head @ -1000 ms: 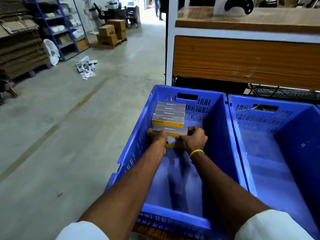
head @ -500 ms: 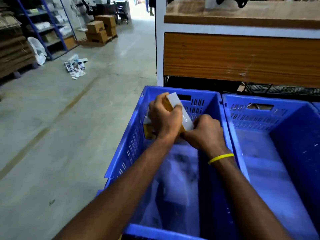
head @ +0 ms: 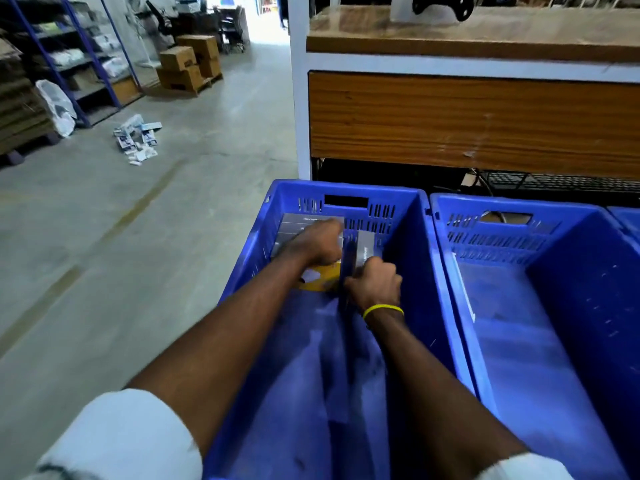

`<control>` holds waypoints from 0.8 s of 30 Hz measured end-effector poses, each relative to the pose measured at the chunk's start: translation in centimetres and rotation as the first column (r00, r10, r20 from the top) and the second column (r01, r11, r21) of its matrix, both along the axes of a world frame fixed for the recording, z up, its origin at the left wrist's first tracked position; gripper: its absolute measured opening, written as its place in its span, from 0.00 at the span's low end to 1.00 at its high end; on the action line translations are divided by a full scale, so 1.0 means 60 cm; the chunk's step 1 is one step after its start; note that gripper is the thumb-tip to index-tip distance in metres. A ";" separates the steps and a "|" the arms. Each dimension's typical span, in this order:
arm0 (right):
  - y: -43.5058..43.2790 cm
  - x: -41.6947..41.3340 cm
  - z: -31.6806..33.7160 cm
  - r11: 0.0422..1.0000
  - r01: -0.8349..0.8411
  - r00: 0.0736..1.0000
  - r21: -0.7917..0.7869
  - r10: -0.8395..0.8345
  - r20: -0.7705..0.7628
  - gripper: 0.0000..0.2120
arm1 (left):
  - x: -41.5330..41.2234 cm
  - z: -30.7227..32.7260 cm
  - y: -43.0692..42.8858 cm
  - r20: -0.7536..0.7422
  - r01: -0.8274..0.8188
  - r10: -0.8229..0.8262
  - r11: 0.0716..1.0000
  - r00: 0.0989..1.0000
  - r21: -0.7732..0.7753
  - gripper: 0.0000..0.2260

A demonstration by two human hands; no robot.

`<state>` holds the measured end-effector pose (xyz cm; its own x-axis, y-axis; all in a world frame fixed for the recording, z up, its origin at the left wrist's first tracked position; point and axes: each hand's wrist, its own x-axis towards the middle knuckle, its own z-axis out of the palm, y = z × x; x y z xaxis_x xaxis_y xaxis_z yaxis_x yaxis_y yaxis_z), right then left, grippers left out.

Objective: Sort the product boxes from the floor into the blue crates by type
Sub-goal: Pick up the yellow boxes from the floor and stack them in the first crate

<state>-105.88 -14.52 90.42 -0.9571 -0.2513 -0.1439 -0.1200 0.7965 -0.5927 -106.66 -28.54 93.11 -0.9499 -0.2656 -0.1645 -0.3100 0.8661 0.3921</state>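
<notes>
I see both hands inside left blue plastic crate [head: 420, 271], centre frame. Left hand [head: 317, 242] curled, pressing on row of grey-and-yellow product boxes [head: 299, 225] at crate's far end; grip unclear. Right hand [head: 375, 284], yellow band on wrist [head: 382, 310], closed on upright grey box [head: 367, 245] beside row. Right blue crate [head: 450, 237] alongside. Scattered white-blue boxes [head: 136, 138] on concrete floor [head: 138, 237], upper left.

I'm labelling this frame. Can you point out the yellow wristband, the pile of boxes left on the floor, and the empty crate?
yellow wristband [head: 382, 310]: head view, middle of the band.
pile of boxes [head: 136, 138]: head view, centre of the heap.
empty crate [head: 519, 341]: head view, bare bottom.
</notes>
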 end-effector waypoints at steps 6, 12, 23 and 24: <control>-0.025 -0.043 -0.004 0.999 -0.037 0.997 -0.038 0.039 0.066 0.18 | 0.052 -0.067 -0.041 0.092 0.106 -0.082 0.947 0.992 -0.304 0.38; -0.025 -0.065 -0.036 0.990 -0.092 0.977 -0.107 0.110 0.182 0.17 | 0.050 -0.109 -0.044 -0.064 0.057 -0.096 0.892 0.993 -0.448 0.36; -0.032 -0.086 -0.091 0.989 -0.109 0.974 -0.099 0.126 0.190 0.19 | 0.047 -0.127 -0.045 -0.085 0.037 -0.091 0.869 0.992 -0.494 0.38; -0.029 -0.085 -0.081 0.991 -0.132 0.974 -0.030 0.136 0.181 0.19 | 0.050 -0.126 -0.046 -0.077 0.042 -0.090 0.876 0.993 -0.480 0.39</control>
